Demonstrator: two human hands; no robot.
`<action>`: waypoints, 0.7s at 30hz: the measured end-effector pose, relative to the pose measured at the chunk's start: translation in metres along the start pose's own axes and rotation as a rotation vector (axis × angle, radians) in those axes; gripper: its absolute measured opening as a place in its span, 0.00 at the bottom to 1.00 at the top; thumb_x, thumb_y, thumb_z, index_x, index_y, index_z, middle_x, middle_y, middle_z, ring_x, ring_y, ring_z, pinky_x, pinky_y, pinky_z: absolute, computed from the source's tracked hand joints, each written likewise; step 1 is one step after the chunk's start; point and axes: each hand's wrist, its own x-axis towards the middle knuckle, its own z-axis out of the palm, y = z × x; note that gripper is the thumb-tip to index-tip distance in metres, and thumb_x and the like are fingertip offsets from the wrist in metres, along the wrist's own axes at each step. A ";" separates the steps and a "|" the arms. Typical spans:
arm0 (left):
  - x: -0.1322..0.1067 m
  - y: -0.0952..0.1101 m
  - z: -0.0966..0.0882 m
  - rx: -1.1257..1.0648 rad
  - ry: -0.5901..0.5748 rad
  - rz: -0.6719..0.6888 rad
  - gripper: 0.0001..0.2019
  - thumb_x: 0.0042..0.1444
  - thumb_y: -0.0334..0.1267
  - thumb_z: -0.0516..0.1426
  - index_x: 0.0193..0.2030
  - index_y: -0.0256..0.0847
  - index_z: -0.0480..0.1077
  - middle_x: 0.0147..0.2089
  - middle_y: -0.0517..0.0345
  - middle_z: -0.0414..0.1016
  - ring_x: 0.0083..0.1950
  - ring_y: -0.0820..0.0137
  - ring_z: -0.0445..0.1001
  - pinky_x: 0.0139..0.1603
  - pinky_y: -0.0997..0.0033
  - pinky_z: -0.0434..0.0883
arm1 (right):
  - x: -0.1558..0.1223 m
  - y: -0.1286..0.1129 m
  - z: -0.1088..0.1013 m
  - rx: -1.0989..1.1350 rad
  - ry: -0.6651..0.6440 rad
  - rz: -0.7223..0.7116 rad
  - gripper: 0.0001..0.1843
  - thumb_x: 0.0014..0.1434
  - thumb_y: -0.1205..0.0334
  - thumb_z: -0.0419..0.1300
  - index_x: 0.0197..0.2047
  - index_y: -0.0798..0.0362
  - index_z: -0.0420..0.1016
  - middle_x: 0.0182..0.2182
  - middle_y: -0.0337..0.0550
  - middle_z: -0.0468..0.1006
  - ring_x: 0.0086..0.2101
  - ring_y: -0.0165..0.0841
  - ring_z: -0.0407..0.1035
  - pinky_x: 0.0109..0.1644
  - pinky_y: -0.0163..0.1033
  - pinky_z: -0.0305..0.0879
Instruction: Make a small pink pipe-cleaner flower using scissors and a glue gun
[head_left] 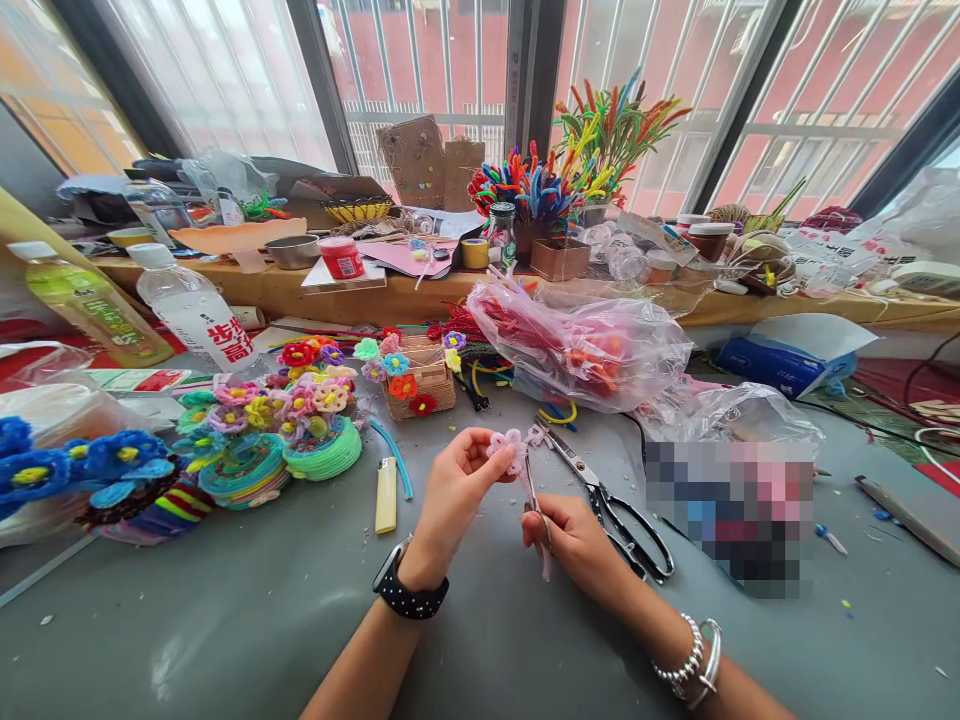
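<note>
My left hand (456, 488) pinches a small pale pink pipe-cleaner flower (508, 447) above the grey table (225, 610). My right hand (570, 545) is closed round the flower's thin stem (534, 500), which runs down from the flower into the fingers; a pink end hangs below them. Black-handled scissors (607, 500) lie on the table just right of both hands, blades pointing toward the flower. A yellow lighter (385, 494) lies left of my left hand.
Finished pipe-cleaner flowers on coiled bases (262, 440) and blue flowers (82, 465) crowd the left. A small basket of flowers (420, 378), a plastic bag of pipe cleaners (585, 345), two bottles (195, 310) and a cluttered wooden shelf (420, 290) stand behind.
</note>
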 end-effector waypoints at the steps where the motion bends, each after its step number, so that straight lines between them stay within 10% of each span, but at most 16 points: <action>1: 0.000 0.000 -0.001 0.001 0.005 0.004 0.11 0.41 0.38 0.61 0.31 0.35 0.66 0.27 0.62 0.70 0.27 0.76 0.69 0.30 0.75 0.70 | 0.001 0.000 -0.001 -0.017 0.006 0.006 0.33 0.50 0.34 0.41 0.17 0.55 0.63 0.15 0.35 0.60 0.19 0.25 0.55 0.23 0.31 0.50; 21: -0.001 0.003 -0.005 0.143 -0.129 0.064 0.09 0.46 0.37 0.58 0.34 0.37 0.65 0.29 0.62 0.67 0.29 0.77 0.65 0.28 0.79 0.63 | -0.002 0.000 -0.008 0.016 -0.109 -0.087 0.32 0.49 0.32 0.35 0.21 0.54 0.56 0.20 0.35 0.55 0.24 0.27 0.50 0.27 0.32 0.50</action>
